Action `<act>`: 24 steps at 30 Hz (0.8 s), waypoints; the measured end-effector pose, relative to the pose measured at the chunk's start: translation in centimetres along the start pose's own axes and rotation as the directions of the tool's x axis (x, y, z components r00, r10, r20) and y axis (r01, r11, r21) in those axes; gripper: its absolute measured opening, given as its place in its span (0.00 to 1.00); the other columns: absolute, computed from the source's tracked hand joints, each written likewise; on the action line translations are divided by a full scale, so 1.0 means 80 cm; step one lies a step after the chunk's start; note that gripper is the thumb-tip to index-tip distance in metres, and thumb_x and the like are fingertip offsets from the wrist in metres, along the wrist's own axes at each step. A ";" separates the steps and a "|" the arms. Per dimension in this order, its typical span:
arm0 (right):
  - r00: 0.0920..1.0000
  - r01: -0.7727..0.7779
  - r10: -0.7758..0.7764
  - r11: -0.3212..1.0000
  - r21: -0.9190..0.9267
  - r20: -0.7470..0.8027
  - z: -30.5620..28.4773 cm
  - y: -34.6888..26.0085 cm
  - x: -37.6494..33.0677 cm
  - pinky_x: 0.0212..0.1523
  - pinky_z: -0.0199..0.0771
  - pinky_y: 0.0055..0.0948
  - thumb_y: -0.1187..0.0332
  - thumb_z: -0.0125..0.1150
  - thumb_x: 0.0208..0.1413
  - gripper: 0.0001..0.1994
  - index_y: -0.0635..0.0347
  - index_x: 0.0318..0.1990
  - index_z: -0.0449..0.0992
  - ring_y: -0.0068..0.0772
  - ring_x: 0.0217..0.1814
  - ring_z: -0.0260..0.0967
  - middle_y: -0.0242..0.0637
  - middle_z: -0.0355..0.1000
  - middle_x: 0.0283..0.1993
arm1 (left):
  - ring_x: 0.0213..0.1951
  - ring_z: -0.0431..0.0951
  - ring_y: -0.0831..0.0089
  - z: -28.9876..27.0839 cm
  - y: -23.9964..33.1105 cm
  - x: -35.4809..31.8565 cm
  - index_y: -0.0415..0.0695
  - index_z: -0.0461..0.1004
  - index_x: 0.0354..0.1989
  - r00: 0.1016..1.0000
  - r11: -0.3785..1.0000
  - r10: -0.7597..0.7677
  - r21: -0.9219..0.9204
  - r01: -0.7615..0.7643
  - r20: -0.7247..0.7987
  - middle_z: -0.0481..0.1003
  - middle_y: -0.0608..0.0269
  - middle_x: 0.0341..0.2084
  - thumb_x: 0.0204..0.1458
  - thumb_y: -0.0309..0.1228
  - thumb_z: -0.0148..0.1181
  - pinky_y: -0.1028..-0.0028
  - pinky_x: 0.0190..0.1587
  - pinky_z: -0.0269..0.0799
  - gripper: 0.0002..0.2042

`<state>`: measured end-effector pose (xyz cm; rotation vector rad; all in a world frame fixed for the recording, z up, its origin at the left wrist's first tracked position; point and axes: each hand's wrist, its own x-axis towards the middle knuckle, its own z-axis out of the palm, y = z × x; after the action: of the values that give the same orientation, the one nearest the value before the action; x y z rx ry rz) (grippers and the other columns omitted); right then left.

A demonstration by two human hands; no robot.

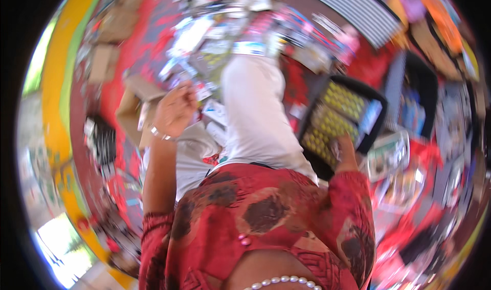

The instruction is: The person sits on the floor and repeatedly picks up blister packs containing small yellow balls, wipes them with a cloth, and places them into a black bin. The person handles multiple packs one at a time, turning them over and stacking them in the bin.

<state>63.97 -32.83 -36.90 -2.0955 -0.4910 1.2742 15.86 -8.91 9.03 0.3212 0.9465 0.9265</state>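
Note:
My left hand (176,110), with a bracelet at the wrist, is raised beside an open cardboard box (135,103). Its fingers are loosely bent and blurred, and nothing shows in them. On my right, my right hand (346,151) reaches down over a black tray (377,123). Sheet-like packs of yellow round pieces (340,101) lie in this tray, along with a pale blue and white packet (369,117). My right fingers touch the nearer pack at its edge; blur hides whether they grip it.
White trousers (253,100) cover my legs in the middle. Ahead lies a heap of small packaged goods (204,31). A striped grey panel (353,8) is at the far right. Clear plastic containers (388,156) stand right of the tray. A brown carton (104,63) sits far left.

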 end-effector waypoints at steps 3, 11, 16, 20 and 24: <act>0.837 0.325 -0.537 0.646 -0.690 -0.108 -0.052 -0.079 0.028 0.28 0.70 0.40 0.62 0.54 0.43 0.21 0.64 0.44 0.71 0.39 0.28 0.71 0.51 0.72 0.28 | 0.31 0.70 0.75 -0.020 0.021 -0.023 0.39 0.68 0.39 0.993 0.992 0.116 -0.056 -0.116 -0.001 0.70 0.63 0.28 0.50 0.24 0.50 0.79 0.35 0.68 0.08; 0.884 0.467 -0.387 0.758 0.456 -0.262 -0.199 -0.438 -0.076 0.34 0.66 0.28 0.62 0.53 0.51 0.12 0.63 0.35 0.73 0.27 0.35 0.65 0.31 0.68 0.34 | 0.29 0.70 0.79 -0.099 0.046 -0.074 0.40 0.68 0.38 0.896 0.899 0.383 -0.135 -0.417 -0.225 0.70 0.64 0.28 0.51 0.26 0.50 0.82 0.33 0.69 0.07; 0.745 0.665 -0.647 0.701 0.255 -0.162 -0.140 -0.618 -0.126 0.17 0.52 0.13 0.65 0.53 0.52 0.10 0.59 0.36 0.75 0.16 0.22 0.59 0.29 0.68 0.30 | 0.29 0.70 0.78 -0.135 0.045 -0.105 0.40 0.69 0.34 0.864 0.842 0.465 -0.206 -0.499 -0.194 0.71 0.63 0.27 0.51 0.28 0.52 0.82 0.32 0.69 0.05; 0.724 0.689 -0.687 0.725 0.002 -0.063 -0.064 -0.678 -0.080 0.16 0.54 0.12 0.72 0.53 0.50 0.09 0.59 0.39 0.75 0.14 0.20 0.58 0.29 0.70 0.31 | 0.31 0.71 0.77 -0.146 0.051 -0.142 0.41 0.68 0.33 0.844 0.824 0.520 -0.185 -0.536 -0.130 0.72 0.62 0.30 0.52 0.30 0.51 0.81 0.32 0.70 0.05; 0.713 0.700 -0.700 0.714 0.020 0.045 0.008 -0.699 -0.033 0.17 0.59 0.13 0.77 0.52 0.49 0.12 0.58 0.42 0.74 0.16 0.21 0.61 0.28 0.70 0.32 | 0.33 0.72 0.78 -0.139 0.028 -0.133 0.42 0.70 0.31 0.869 0.881 0.472 0.055 -0.470 -0.147 0.73 0.63 0.31 0.51 0.29 0.52 0.80 0.34 0.69 0.05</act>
<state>62.61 6.75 2.66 -1.6017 -1.1771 0.8528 3.00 -17.65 9.91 0.5158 1.0415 1.4097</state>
